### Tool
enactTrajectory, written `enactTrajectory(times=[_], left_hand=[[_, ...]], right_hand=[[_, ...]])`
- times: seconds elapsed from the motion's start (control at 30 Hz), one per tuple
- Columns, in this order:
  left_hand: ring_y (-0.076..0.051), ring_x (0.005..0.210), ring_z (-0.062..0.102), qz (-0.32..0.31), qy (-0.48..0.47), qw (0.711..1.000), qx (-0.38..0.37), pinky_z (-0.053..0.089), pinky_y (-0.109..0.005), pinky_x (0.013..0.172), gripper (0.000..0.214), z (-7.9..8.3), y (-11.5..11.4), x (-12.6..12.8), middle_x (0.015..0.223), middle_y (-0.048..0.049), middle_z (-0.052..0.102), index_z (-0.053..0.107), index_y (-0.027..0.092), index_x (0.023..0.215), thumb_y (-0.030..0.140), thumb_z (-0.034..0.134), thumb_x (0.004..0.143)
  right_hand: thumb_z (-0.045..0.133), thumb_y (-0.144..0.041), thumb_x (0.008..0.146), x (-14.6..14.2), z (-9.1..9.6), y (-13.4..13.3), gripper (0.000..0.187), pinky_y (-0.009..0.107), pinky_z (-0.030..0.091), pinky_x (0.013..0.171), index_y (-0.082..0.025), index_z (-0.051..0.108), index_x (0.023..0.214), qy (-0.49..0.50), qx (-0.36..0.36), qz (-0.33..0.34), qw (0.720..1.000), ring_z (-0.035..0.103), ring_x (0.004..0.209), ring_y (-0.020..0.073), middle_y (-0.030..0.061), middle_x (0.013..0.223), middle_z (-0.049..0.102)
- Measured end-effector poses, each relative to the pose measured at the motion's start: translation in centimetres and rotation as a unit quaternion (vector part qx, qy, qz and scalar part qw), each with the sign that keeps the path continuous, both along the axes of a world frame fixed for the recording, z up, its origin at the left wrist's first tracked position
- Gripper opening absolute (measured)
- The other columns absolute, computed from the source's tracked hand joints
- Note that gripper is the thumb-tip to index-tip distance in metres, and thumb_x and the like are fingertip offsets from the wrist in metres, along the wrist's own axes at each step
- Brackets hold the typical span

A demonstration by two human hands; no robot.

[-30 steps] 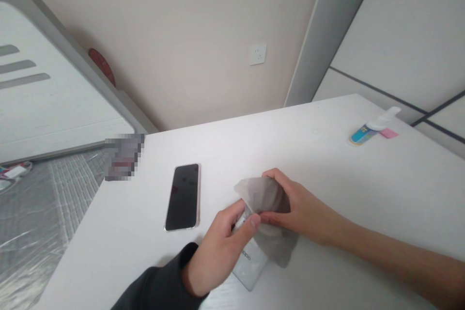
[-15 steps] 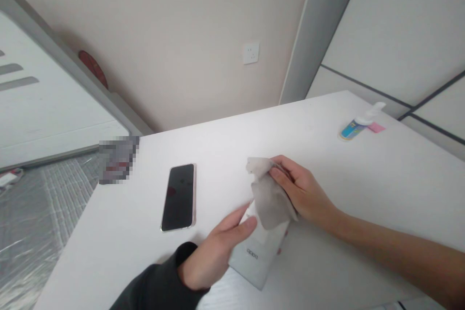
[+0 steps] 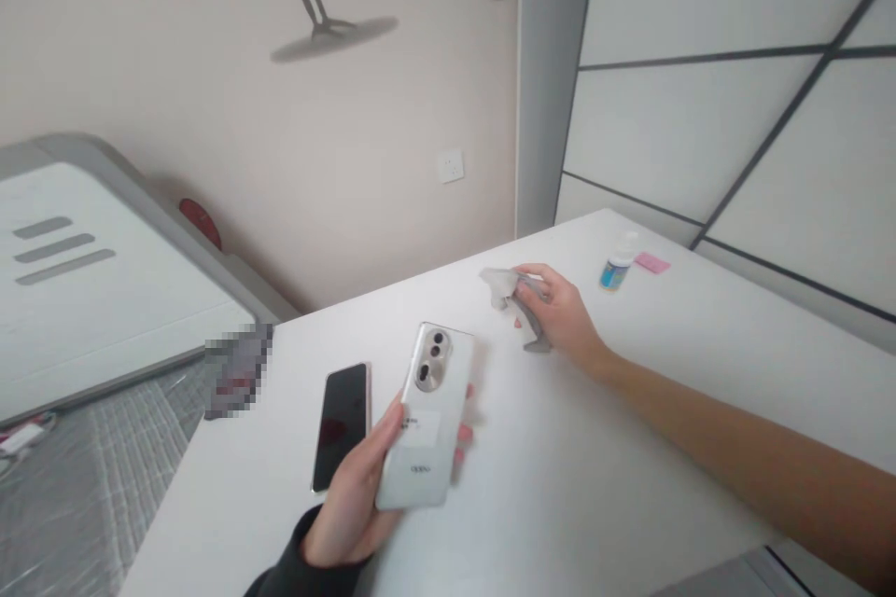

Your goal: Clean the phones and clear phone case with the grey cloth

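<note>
Two bare hands were seen above the white bench [image 3: 595,485]. A white OPPO smartphone [image 3: 424,415] was held at lower centre, camera side up, by the left hand [image 3: 346,504], its fingers [image 3: 462,457] clamped around the edges. A grey cloth [image 3: 500,289] was pinched by the right hand [image 3: 553,308]. A black-faced phone [image 3: 341,429] lay just beside, and a small spray bottle [image 3: 616,266] stood at upper right.

The left hand [image 3: 346,494] holds a white phone [image 3: 424,420] with its cameras showing, just beside a black phone [image 3: 341,427] on the table [image 3: 560,485]. Right of the white phone, the right hand [image 3: 556,308] grips a grey cloth [image 3: 500,289], and a small bottle [image 3: 616,266] stands farther away
</note>
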State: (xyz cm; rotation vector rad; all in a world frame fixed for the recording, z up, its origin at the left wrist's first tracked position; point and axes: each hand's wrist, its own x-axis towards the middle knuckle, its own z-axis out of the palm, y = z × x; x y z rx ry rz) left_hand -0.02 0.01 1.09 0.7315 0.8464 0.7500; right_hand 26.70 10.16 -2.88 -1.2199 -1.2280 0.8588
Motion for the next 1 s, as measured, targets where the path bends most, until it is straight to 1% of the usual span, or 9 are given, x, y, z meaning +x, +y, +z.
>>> enactTrajectory(times=[0.13,0.23,0.3,0.37,0.5,0.57,0.63,0.8,1.0], left_hand=[[-0.031,0.118,0.062,0.063,0.122,0.987,0.083,0.051,-0.042,0.096,0.075,1.0,0.8,-1.5,0.145,-0.0147,0.058,0.043,0.025,0.154,0.058,0.059,0.089],[-0.026,0.113,0.059,0.049,0.28,0.945,0.164,0.051,-0.038,0.094,0.079,1.0,0.8,-1.8,0.144,-0.011,0.055,0.032,0.029,0.16,0.055,0.06,0.091],[-0.023,0.105,0.06,0.024,0.415,0.882,0.222,0.051,-0.039,0.093,0.076,0.8,0.6,-1.3,0.135,-0.0099,0.055,0.029,0.031,0.161,0.052,0.056,0.093],[-0.023,0.1,0.06,-0.009,0.544,0.794,0.27,0.05,-0.042,0.096,0.074,0.5,0.2,-0.1,0.127,-0.0102,0.054,0.029,0.029,0.161,0.047,0.054,0.094],[-0.032,0.117,0.058,-0.046,0.72,0.615,0.318,0.05,-0.046,0.099,0.068,-0.1,-0.6,3.2,0.125,-0.0143,0.054,0.039,0.022,0.157,0.04,0.056,0.093],[-0.035,0.122,0.054,-0.05,0.764,0.557,0.323,0.053,-0.045,0.093,0.065,-0.4,-0.8,4.7,0.124,-0.0155,0.056,0.044,0.022,0.154,0.041,0.057,0.094],[-0.037,0.118,0.055,-0.05,0.79,0.517,0.325,0.055,-0.044,0.086,0.063,-0.6,-0.9,5.9,0.123,-0.0172,0.057,0.046,0.019,0.153,0.041,0.056,0.095],[-0.04,0.113,0.056,-0.05,0.819,0.472,0.323,0.056,-0.045,0.078,0.063,-1.3,-1.1,7.6,0.122,-0.0241,0.06,0.044,0.007,0.152,0.041,0.048,0.099],[-0.042,0.118,0.056,-0.078,0.818,0.481,0.307,0.058,-0.048,0.081,0.078,-1.1,-1.4,8.3,0.13,-0.0259,0.058,0.037,0.005,0.156,0.059,0.042,0.1]], right_hand=[[0.057,-0.057,0.086,-0.5,-1.0,0.3,0.039,0.036,0.052,0.077,-0.023,0.053,0.105,0.013,0.033,-0.026,0.999,0.064,0.082,0.0224,0.0044,0.091,0.067],[0.055,-0.054,0.086,-0.8,-1.4,0.5,0.035,0.037,0.049,0.085,-0.023,0.052,0.103,0.017,0.053,-0.04,0.998,0.061,0.09,0.0234,0.0044,0.094,0.064],[0.054,-0.053,0.087,-0.8,-1.5,0.6,0.033,0.037,0.047,0.086,-0.023,0.051,0.102,0.018,0.06,-0.041,0.997,0.061,0.091,0.0237,0.0046,0.095,0.064],[0.053,-0.052,0.088,-0.7,-1.5,0.7,0.031,0.037,0.047,0.086,-0.024,0.051,0.101,0.018,0.064,-0.038,0.997,0.06,0.092,0.0235,0.0045,0.095,0.064],[0.053,-0.047,0.089,-0.8,-1.1,0.4,0.025,0.035,0.046,0.084,-0.023,0.052,0.098,0.004,0.074,-0.023,0.997,0.059,0.087,0.0227,0.0037,0.093,0.063],[0.053,-0.045,0.089,-0.9,-0.8,0.1,0.024,0.035,0.045,0.083,-0.023,0.053,0.098,-0.007,0.08,-0.01,0.997,0.06,0.087,0.0228,0.0036,0.092,0.063],[0.052,-0.045,0.09,-0.8,-0.4,-0.3,0.023,0.035,0.045,0.082,-0.023,0.053,0.098,-0.021,0.087,0.003,0.996,0.061,0.088,0.0229,0.0038,0.093,0.064],[0.051,-0.041,0.091,-0.8,0.4,-1.0,0.021,0.033,0.045,0.082,-0.023,0.055,0.1,-0.071,0.096,0.035,0.992,0.062,0.089,0.0231,0.0041,0.094,0.067],[0.055,-0.035,0.088,-0.8,1.3,-2.3,0.014,0.037,0.045,0.076,-0.024,0.061,0.094,-0.177,0.068,0.128,0.973,0.065,0.077,0.0249,0.0025,0.083,0.071]])
